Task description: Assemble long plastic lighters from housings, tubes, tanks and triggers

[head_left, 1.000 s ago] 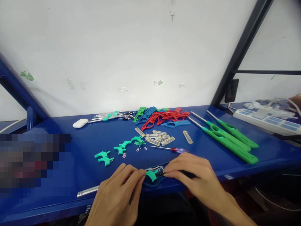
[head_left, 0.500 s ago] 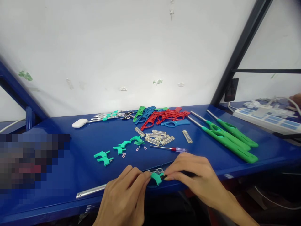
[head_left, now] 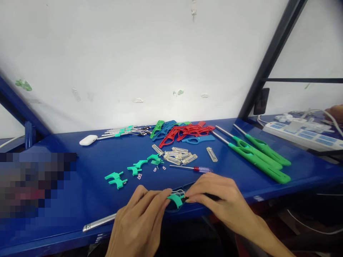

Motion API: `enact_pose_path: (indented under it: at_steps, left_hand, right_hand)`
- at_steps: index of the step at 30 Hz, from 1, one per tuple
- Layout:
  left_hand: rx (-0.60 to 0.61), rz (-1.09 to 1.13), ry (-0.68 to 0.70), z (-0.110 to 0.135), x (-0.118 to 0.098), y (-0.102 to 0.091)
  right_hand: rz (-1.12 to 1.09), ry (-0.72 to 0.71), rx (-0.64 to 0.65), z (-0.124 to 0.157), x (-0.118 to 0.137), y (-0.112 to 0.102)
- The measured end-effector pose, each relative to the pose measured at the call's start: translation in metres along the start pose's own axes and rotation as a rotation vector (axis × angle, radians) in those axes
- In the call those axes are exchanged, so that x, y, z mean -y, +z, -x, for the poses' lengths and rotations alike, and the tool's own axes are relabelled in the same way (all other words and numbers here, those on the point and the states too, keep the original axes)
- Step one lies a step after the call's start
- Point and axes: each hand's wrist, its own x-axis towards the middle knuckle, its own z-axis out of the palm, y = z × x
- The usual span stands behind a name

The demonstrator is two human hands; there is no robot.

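My left hand (head_left: 142, 217) is closed at the table's front edge, its fingertips pinching a teal trigger (head_left: 176, 201). From under this hand a silver lighter tube (head_left: 99, 223) sticks out to the left; where it joins the trigger is hidden. My right hand (head_left: 219, 194) pinches a small black piece (head_left: 184, 199) against the trigger's right end, mostly covered by the fingertips. Thin white wires (head_left: 179, 191) loop just behind the trigger. Beyond my hands lie loose teal triggers (head_left: 139, 166), several clear fuel tanks (head_left: 179, 155) and a screwdriver (head_left: 191, 169).
Red, blue and green lighter casings (head_left: 184, 134) are piled at the back, beside tube assemblies (head_left: 120, 131) and a white case (head_left: 88, 140). Green long-necked lighters (head_left: 259, 162) lie right. Past them are a power strip (head_left: 302, 134) and another person's hand (head_left: 334, 112).
The view has shifted slightly, so the table items sit a little further left. Both hands keep their grips, with only small finger movement around the teal trigger and black piece.
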Motion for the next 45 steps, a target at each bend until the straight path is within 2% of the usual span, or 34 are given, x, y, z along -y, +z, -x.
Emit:
enact_pose_path:
  at_steps: [8, 18, 33, 45]
  left_hand:
    - [0.030, -0.030, 0.000, 0.0008, 0.0049, -0.0036]
    - [-0.002, -0.025, -0.046, 0.0016, 0.0072, 0.0055]
    - [-0.031, -0.015, -0.085, -0.0002, 0.0029, 0.0035]
    - [0.065, -0.011, -0.050, -0.0027, 0.0025, -0.0010]
  right_hand:
    - [0.039, 0.003, -0.005, -0.0004, -0.0006, 0.0025]
    - [0.038, -0.021, 0.003, -0.0017, 0.0019, 0.0018]
    - [0.029, 0.014, 0.006, -0.0002, 0.0011, 0.0025]
    - [0.008, 0.046, -0.019, -0.0006, 0.0032, 0.0022]
